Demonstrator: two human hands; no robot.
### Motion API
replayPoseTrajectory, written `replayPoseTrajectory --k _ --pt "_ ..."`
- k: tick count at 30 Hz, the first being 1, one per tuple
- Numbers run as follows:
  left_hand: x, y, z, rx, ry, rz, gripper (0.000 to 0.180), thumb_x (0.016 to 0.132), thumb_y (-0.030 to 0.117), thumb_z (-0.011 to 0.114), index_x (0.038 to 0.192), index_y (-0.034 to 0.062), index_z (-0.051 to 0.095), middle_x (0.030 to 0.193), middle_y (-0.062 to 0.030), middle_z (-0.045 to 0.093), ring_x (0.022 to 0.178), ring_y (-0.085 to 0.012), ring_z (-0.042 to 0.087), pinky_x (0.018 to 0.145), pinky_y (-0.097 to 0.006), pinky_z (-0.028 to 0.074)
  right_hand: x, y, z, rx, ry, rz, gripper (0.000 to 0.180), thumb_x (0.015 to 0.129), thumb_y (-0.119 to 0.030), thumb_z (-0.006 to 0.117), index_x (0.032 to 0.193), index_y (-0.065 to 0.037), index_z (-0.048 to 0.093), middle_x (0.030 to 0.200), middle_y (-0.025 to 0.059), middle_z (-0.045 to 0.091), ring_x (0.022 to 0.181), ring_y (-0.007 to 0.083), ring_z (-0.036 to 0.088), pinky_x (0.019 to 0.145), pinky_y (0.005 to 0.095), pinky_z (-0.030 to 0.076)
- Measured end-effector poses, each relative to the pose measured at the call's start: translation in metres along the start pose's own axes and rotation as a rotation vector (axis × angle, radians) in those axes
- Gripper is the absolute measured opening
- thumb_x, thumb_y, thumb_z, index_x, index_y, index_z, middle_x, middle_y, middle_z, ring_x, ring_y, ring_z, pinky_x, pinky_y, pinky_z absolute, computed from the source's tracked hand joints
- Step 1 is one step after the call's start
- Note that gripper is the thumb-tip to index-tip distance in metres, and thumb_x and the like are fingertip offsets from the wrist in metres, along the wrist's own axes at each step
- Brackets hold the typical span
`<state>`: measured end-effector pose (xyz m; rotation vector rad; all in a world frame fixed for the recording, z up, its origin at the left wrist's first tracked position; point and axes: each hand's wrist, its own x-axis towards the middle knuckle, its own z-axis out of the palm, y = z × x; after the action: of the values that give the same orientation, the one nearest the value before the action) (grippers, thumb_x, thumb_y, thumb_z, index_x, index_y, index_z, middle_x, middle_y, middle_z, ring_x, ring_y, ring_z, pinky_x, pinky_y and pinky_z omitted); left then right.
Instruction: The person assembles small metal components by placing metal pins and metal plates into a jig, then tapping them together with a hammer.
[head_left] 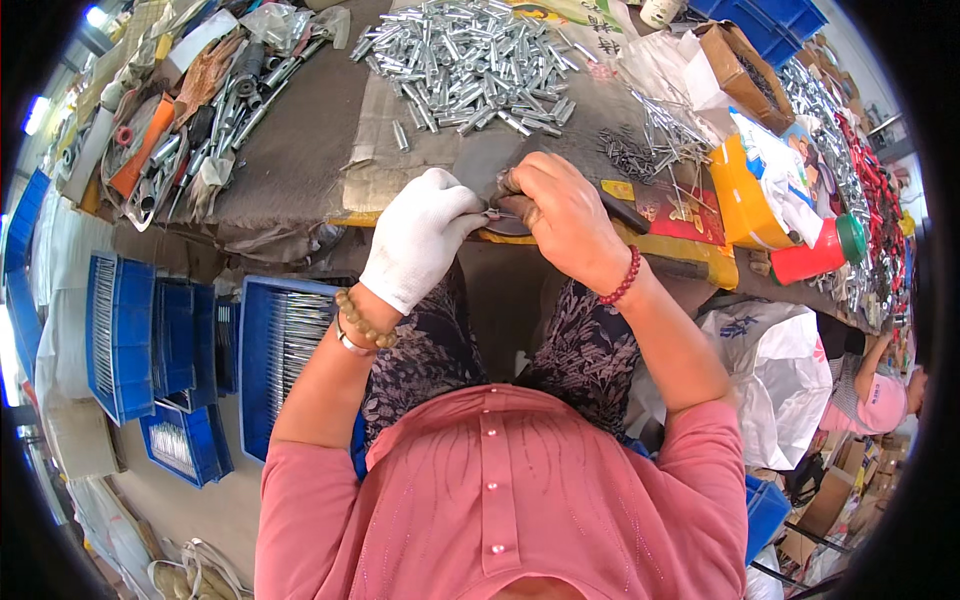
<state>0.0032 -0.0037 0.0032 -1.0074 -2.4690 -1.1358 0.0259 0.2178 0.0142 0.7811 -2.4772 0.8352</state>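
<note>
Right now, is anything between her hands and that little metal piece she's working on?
Nothing visible: the gloved left hand and bare right hand already meet on the small metal part at the table edge.

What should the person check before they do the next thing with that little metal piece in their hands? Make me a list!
1. Left hand wears its white glove: ok.
2. Right hand is protected too: not ok, it is bare.
3. Both hands meet on the small metal piece at the table edge: ok.
4. Piece is seated straight: cannot tell, fingers hide it.
5. More parts within reach: ok, pile of silver tubes lies ahead.
6. Blue crate sits beside the left knee: ok.
</note>
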Motion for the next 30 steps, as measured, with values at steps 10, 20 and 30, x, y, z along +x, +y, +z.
replayPoseTrajectory --k 10,20,30 --pt "0.000 -0.002 0.001 0.004 0.008 0.010 0.009 0.085 0.005 0.078 0.090 0.0037 0.071 0.091 -0.0119 0.063 0.091 -0.0327 0.064 0.082 -0.041 0.052 -0.003 -0.006 0.009 -0.039 0.076 0.015 0.019 0.082 0.003 0.069 0.098 0.000 0.061 0.099 0.0167 0.061 0.095 0.0400 0.060 0.084 0.0495 0.049" --pt "-0.001 -0.004 0.001 0.001 0.008 0.013 0.010 0.085 0.005 0.078 0.091 0.0031 0.071 0.092 -0.0123 0.063 0.091 -0.0335 0.064 0.082 -0.042 0.052 -0.003 -0.022 0.010 -0.187 0.077 -0.015 0.018 0.084 0.001 0.068 0.101 -0.002 0.063 0.102 0.0147 0.061 0.096 0.0375 0.061 0.088 0.0473 0.050" --pt "-0.001 -0.004 0.001 -0.028 0.014 0.025 0.011 0.085 0.004 0.078 0.092 0.0025 0.070 0.093 -0.0132 0.063 0.091 -0.0341 0.064 0.083 -0.042 0.052 -0.008 -0.027 0.022 -0.140 0.150 0.097 0.014 0.085 -0.003 0.072 0.098 -0.004 0.065 0.101 0.0110 0.062 0.096 0.0346 0.061 0.085 0.0463 0.051"
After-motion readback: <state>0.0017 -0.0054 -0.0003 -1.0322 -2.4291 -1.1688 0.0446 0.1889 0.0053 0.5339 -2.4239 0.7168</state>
